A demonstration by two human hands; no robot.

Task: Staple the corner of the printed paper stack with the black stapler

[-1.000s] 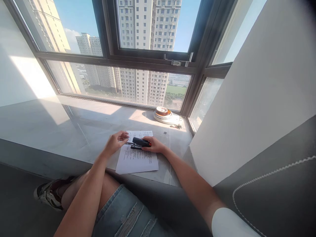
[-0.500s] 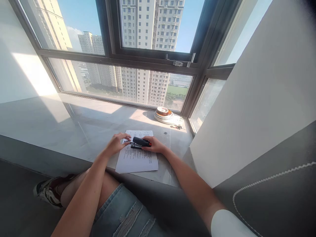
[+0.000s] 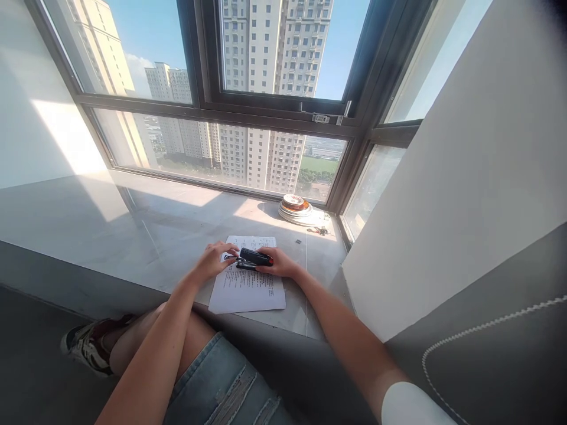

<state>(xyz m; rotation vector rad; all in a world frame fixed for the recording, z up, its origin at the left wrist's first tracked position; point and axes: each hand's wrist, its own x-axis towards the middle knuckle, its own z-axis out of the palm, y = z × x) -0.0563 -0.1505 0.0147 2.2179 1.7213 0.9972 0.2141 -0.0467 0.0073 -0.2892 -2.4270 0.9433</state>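
A black stapler (image 3: pixel 254 257) with a red mark near its rear end is held over printed sheets of paper (image 3: pixel 245 298). Its top and base are parted, and a thin metal piece (image 3: pixel 229 257) juts out from its left end. My right hand (image 3: pixel 281 262) wraps round the rear of the stapler, fingers closed. At the other end, the thumb and forefinger of my left hand (image 3: pixel 215 260) close about the thin metal piece. Exactly where those fingertips touch is too small to make out.
The paper lies on a pale tiled window ledge (image 3: pixel 177 236), near its front edge. Behind it, by the window frame, sits a coil of white cable with an orange-brown roll (image 3: pixel 296 206). A small dark bit (image 3: pixel 298 241) lies to the right. A beaded cord (image 3: pixel 478 330) hangs at far right.
The whole view has shifted slightly down and right. Both hands stay at the stapler, with the left fingers moved only a little about the metal piece.
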